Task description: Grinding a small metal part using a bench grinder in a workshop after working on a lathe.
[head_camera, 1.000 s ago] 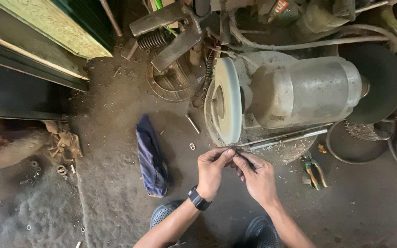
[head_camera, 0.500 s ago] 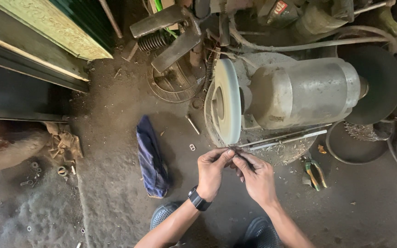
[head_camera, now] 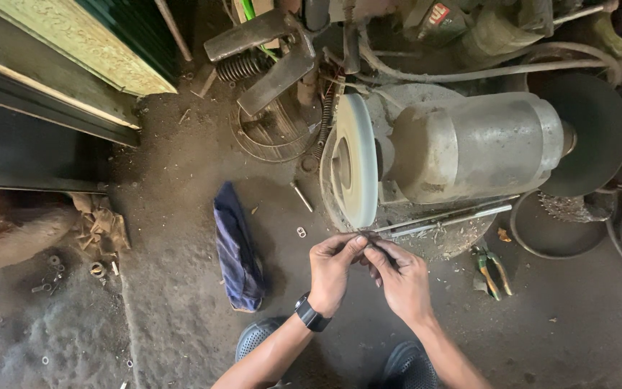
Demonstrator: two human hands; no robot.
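Note:
My left hand (head_camera: 331, 270) and my right hand (head_camera: 401, 277) meet just below the pale grinding wheel (head_camera: 354, 158) of a grey bench grinder (head_camera: 469, 148). Both pinch a small dark metal piece (head_camera: 368, 243) between fingertips, held close to the wheel's lower rim. The piece is mostly hidden by my fingers. A black watch sits on my left wrist (head_camera: 311, 315). The toes of my shoes (head_camera: 257, 337) show below my arms.
A folded blue cloth (head_camera: 237, 248) lies on the dusty floor left of my hands. Green-handled pliers (head_camera: 491, 266) lie to the right. Thin metal rods (head_camera: 448, 218) rest by the grinder base. Springs, hoses and scrap crowd the top; small bolts and rags lie far left.

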